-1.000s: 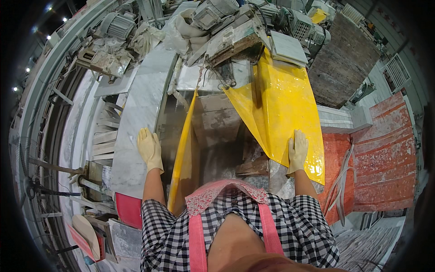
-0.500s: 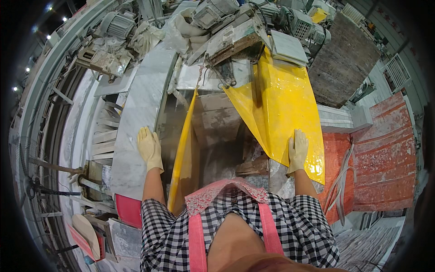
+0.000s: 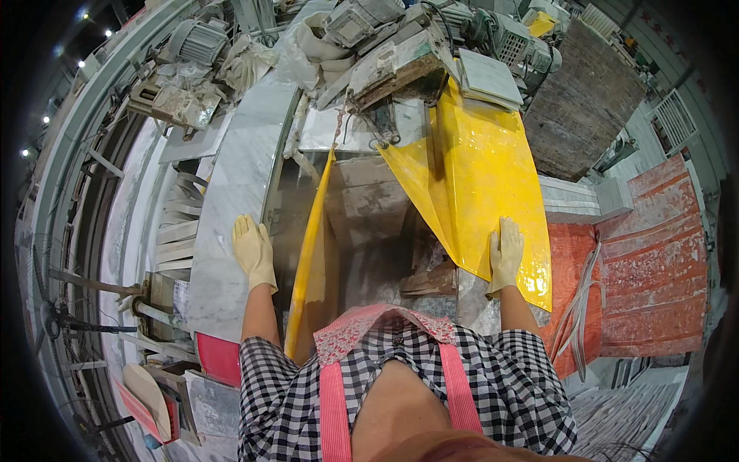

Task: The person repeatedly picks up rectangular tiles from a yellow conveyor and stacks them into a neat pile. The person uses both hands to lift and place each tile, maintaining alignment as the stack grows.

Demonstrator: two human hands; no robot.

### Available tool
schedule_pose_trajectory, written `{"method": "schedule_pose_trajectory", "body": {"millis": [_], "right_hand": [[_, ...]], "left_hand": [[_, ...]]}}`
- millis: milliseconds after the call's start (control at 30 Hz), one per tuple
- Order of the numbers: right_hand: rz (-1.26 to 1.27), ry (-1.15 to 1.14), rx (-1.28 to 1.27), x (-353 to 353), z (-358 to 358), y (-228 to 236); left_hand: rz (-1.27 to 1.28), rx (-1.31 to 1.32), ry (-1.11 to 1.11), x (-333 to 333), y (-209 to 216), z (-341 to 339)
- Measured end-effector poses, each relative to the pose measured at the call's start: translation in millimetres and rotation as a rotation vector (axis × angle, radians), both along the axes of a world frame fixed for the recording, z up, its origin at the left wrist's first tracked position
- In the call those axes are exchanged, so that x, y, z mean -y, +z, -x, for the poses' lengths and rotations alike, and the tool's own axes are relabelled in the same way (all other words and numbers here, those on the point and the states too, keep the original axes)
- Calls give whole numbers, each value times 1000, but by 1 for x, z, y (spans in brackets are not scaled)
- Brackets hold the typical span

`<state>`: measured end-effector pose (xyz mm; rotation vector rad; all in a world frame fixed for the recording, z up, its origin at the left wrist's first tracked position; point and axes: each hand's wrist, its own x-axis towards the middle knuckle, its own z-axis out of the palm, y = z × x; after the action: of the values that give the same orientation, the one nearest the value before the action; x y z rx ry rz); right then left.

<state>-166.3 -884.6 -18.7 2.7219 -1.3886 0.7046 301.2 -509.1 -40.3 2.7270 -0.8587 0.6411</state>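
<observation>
My left hand (image 3: 255, 250), in a cream rubber glove, lies flat with its fingers stretched out on the right edge of a long white-grey marble slab (image 3: 231, 185). My right hand (image 3: 506, 254), gloved alike, rests palm down on a shiny yellow plastic sheet (image 3: 493, 177), near its lower right part. Neither hand holds anything. The sheet drapes over a raised surface and slants down to a point by a metal hook. Left of the gap between my arms hangs a narrow strip of yellow sheeting (image 3: 312, 254), its top tied to a rusty chain (image 3: 338, 127).
Dusty motors (image 3: 198, 42) and metal parts crowd the far side. A brown board (image 3: 589, 100) leans at the far right, above a red-orange sheet (image 3: 654, 269) with white straps (image 3: 581, 308). A dark recess (image 3: 369, 262) lies between my arms. Stacked stone strips (image 3: 178, 231) stand at the left.
</observation>
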Motion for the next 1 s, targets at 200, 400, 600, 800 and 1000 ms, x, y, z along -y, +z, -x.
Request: {"method": "schedule_pose_trajectory", "body": {"millis": [200, 400, 600, 800, 1000], "right_hand": [[-27, -17, -6, 2, 1, -4], [-60, -6, 5, 0, 1, 0], [-47, 5, 14, -2, 0, 1], [-47, -28, -28, 0, -1, 1], [-40, -13, -21, -2, -1, 4]], "left_hand": [[4, -16, -9, 0, 0, -1], [-6, -25, 0, -1, -1, -1], [5, -16, -3, 0, -2, -2], [-1, -1, -13, 0, -2, -2], [27, 25, -17, 0, -3, -2]]}}
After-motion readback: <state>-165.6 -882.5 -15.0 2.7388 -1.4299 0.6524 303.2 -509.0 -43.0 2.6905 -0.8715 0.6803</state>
